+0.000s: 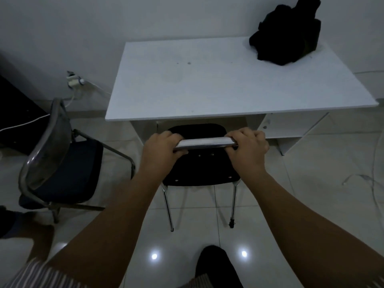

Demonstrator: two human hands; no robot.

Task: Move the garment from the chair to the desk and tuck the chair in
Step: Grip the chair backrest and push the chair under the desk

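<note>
A black garment (284,38) lies bunched at the far right corner of the white desk (207,80). In front of the desk stands a black chair (199,169) with chrome legs, its seat front partly under the desk edge. My left hand (160,150) is shut on the left end of the chair's chrome top rail (205,142). My right hand (249,148) grips the rail's right end. Both arms reach forward from the bottom of the view.
A second chair (62,163) with a dark blue seat and chrome frame stands to the left, turned sideways. A wall socket with white cables (74,82) is left of the desk. A dark cabinet (16,113) sits far left. My black-clad leg (216,267) shows at the bottom.
</note>
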